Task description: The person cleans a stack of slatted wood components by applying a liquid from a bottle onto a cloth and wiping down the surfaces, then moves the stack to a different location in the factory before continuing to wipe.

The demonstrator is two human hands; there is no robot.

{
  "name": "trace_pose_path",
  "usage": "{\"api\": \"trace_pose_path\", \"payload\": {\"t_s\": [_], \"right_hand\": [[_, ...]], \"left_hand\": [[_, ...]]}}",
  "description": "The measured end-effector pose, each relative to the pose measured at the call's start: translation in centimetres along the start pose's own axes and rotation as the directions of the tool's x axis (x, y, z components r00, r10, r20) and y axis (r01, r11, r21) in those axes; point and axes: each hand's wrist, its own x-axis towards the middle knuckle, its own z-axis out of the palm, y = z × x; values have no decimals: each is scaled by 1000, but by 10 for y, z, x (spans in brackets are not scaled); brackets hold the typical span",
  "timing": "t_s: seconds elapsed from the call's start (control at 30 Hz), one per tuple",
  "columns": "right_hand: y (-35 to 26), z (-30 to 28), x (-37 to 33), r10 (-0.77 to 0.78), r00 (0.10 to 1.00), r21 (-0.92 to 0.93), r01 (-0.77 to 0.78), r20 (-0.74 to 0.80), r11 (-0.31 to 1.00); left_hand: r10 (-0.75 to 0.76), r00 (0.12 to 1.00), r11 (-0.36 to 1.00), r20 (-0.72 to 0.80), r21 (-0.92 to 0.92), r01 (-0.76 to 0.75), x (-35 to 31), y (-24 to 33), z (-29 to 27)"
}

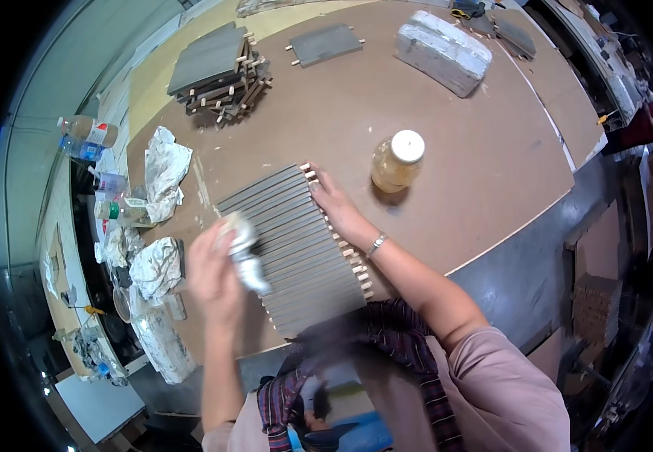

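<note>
A row of narrow grey boards (308,275), lined up side by side with pale wooden dowels sticking out of their ends, lies on the brown table in front of me. My left hand (212,275), blurred by motion, is closed round a crumpled white rag (245,252) over the left side of the row. Against the dowel ends on the far right side lies my right hand (334,203), its fingers stretched along the edge. A jar (394,166) with a white lid and yellowish contents stands to the right of that hand.
Grey panels with dowels are piled in a stack (210,64) at the far left, with a single panel (326,45) beside it. A whitish block (443,53) sits at the back right. Crumpled cloths (164,173) and bottles (127,211) line the left edge.
</note>
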Motion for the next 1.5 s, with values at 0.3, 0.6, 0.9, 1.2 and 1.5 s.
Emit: {"api": "trace_pose_path", "payload": {"t_s": [0.3,0.6,0.9,1.2,1.5], "right_hand": [[-7,-2,-4,-30,1000,-88,30,9,996],[0,-12,-1,-99,995,-206,98,6,974],[-44,-33,-137,-89,928,-603,306,362,737],[-12,-12,-139,-207,950,-402,289,235,869],[-5,-16,-144,-238,948,-411,307,211,859]], "left_hand": [[169,923,985,345,-28,-170,-39,-10,15],[170,922,985,348,-54,-161,-52,-44,-29],[201,958,956,202,-253,-147,-19,61,21],[173,937,973,304,-198,-115,-57,33,24],[147,913,983,380,-156,-93,-58,34,15]]}}
